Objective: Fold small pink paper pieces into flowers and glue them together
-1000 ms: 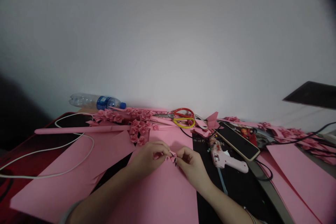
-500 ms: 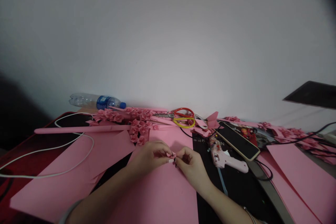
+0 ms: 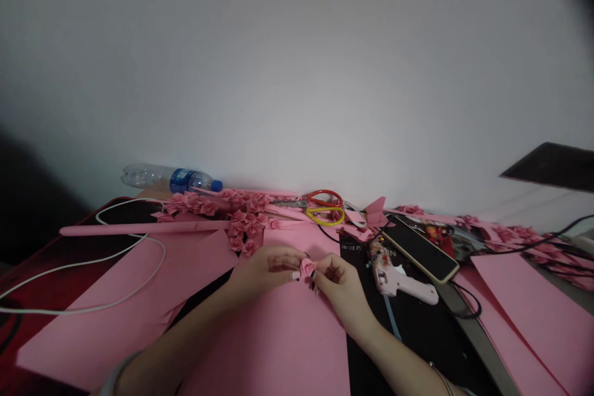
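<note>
Between my two hands is a small pink paper flower [image 3: 307,268], its folded petals facing up. My right hand [image 3: 341,288] pinches its right side between thumb and fingers. On the other side, the thumb and fingertips of my left hand [image 3: 269,269] close on the flower's left edge. Both hands are just above a large pink paper sheet [image 3: 288,334]. Behind them lies a cluster of finished pink paper flowers [image 3: 245,229]. Scissors [image 3: 325,207] with one red and one yellow handle rest at the back.
A pale pink glue gun [image 3: 403,284] and a phone [image 3: 422,247] lie to the right. More pink sheets [image 3: 533,315] are at far right. At left are a rolled pink paper tube [image 3: 139,229], a white cable [image 3: 111,258] and a plastic bottle [image 3: 153,177] by the wall.
The flower has been turned, so its petals now show toward me. My left fingers have straightened slightly along its edge; both hands stay in nearly the same place.
</note>
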### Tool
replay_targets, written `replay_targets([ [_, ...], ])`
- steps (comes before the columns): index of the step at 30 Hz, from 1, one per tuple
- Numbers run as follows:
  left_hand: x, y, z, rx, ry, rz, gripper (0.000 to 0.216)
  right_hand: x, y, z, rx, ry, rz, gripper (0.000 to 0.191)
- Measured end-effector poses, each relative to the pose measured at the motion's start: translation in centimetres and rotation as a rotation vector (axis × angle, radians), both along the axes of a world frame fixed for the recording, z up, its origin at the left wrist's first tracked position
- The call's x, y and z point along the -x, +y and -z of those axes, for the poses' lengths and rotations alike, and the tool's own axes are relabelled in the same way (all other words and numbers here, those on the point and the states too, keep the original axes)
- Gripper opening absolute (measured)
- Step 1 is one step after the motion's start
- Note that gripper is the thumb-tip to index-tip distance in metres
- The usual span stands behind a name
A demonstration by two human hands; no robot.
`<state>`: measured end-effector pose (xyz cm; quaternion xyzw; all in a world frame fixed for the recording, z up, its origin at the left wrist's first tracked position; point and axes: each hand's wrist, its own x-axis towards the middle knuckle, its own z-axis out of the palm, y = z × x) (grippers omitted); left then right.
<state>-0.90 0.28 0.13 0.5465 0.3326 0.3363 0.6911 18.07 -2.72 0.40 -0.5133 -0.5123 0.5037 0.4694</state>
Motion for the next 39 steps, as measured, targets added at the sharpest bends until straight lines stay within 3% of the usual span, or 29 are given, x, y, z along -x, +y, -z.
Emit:
replay_targets([
  [6,-0.2,-0.1,1.1,0.213,0.017,-0.102,0.049,-0.1,0.0,-0.1,0.021,0.045,-0.018,0.024],
  [12,-0.5,-0.5,0.2,0.315,0.02,-0.127,0.048,0.1,0.0,-0.2,0.0,0.004,-0.048,0.026],
  [27,-0.5,-0.5,0.7,0.167,0.067,-0.129,0.033,0.2,-0.2,0.0,-0.064,-0.063,-0.068,0.024],
  [39,-0.6,-0.7,0.3,0.242,0.081,-0.143,0.029,0.2,-0.5,0.0,-0.096,-0.082,-0.081,0.016],
])
